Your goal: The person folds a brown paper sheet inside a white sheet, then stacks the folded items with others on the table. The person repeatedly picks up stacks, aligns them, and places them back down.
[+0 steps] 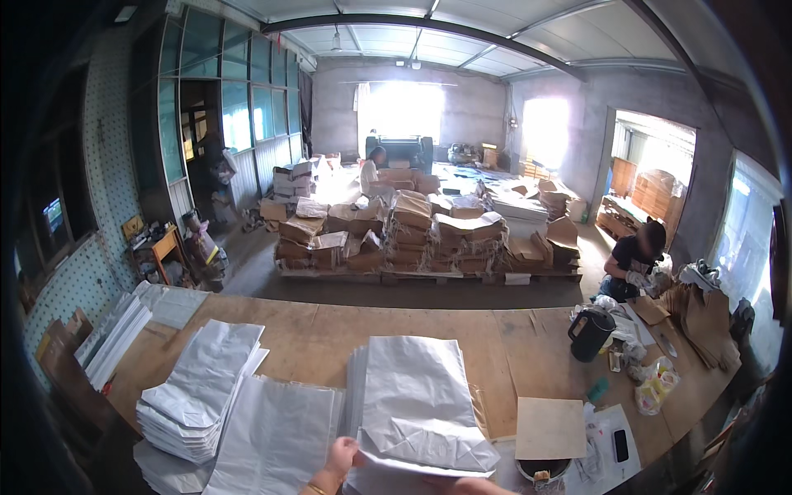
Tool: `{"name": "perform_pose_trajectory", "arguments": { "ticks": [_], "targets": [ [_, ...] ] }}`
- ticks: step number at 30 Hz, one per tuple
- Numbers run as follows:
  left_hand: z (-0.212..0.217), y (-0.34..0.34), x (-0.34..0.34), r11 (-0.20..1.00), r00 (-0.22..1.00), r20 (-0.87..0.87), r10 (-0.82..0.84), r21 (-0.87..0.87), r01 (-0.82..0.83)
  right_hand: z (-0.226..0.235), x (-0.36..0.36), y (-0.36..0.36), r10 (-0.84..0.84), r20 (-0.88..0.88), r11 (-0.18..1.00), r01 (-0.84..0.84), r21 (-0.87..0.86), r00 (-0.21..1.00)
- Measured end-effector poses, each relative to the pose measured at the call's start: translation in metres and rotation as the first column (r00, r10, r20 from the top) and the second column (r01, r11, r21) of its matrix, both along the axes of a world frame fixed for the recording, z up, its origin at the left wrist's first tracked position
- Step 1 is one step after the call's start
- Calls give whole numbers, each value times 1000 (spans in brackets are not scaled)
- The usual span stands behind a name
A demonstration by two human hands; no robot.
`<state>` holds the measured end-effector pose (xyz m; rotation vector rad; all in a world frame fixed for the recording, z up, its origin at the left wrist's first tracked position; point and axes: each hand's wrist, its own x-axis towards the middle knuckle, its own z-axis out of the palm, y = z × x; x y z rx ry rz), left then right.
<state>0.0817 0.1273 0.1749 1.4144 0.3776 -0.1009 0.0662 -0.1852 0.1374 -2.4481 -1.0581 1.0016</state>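
Observation:
A stack of white paper bags (417, 388) lies on the wooden table in front of me, its near end folded and slightly raised. At the stack's near left corner is my left hand (340, 459), its fingers closed on the edge of a bag. My right hand (481, 486) is at the bottom edge of the picture, close under the raised near end; its fingers are mostly hidden. To the left, flat white bags (276, 429) lie beside a taller pile of folded white bags (198, 388).
On the table's right are a square board (550, 429) over a round container, a phone (620, 445), a black kettle (591, 334) and plastic bags (657, 384). A person (631, 264) sits beyond the right end. Pallets of brown bundles (412, 235) stand behind; another person (373, 173) is farther back.

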Motion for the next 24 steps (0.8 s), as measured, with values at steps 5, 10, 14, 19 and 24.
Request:
{"name": "perform_pose_trajectory", "arguments": {
  "ticks": [5, 10, 14, 19, 24],
  "targets": [
    [-80, 38, -55, 993, 999, -14, -31, 111, 32, 59, 68, 1, -160, -435, 987, 146, -65, 886],
    [-98, 23, -53, 950, 902, -323, -286, -219, 223, 8, 36, 2, -420, 380, 908, 380, 177, 824],
    [-153, 14, -68, 983, 880, -454, -138, -175, 64, -65, -26, -40, -772, 384, 613, 752, 242, 506],
    [-180, 26, -79, 949, 908, -369, 199, 305, -84, -91, -62, -76, -951, 232, 251, 946, 203, 202],
    [-93, 6, -68, 975, 861, -489, 142, 219, -36, -122, -61, -119, -986, 131, 153, 870, 470, 103]
  ]
}}
